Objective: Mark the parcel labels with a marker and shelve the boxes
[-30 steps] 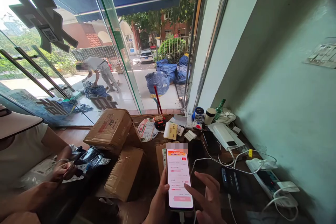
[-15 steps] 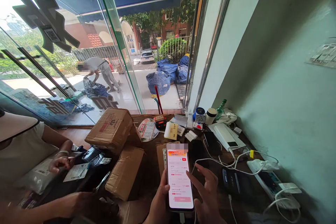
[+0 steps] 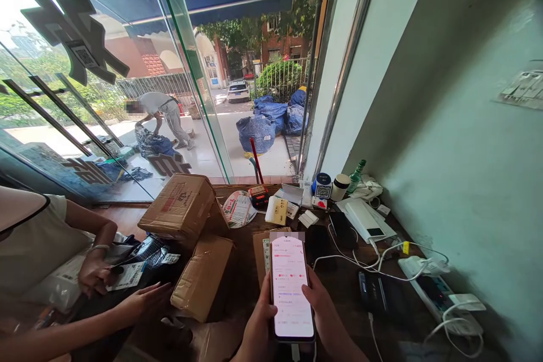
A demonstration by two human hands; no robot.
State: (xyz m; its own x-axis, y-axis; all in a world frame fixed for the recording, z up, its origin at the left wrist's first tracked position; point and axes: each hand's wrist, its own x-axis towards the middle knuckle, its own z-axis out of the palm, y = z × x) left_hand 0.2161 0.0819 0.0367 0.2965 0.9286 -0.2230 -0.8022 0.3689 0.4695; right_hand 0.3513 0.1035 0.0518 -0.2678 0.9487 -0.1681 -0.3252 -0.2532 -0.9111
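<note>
A smartphone (image 3: 292, 288) with a lit white screen is held upright over the dark wooden table, a white cable plugged into its lower end. My left hand (image 3: 258, 317) wraps around its left side, thumb on the edge of the screen. On the other side my right hand (image 3: 324, 308) grips the phone too, its thumb at the screen's right edge. Behind the phone lies a flat piece of cardboard (image 3: 260, 260) with a label, partly hidden. Just left of my left hand stands a taped cardboard box (image 3: 202, 280).
Another carton (image 3: 178, 203) sits behind on the left. A co-worker's hands (image 3: 142, 302) are near a black parcel (image 3: 155, 253). Cables, a power bank (image 3: 360, 218) and a power strip (image 3: 441, 294) lie right. A glass door (image 3: 186, 68) stands ahead; someone bends over sacks outside.
My right hand has moved from above the screen to grip the phone's right side. The screen shows a different page. The co-worker's hands have shifted around the black parcel.
</note>
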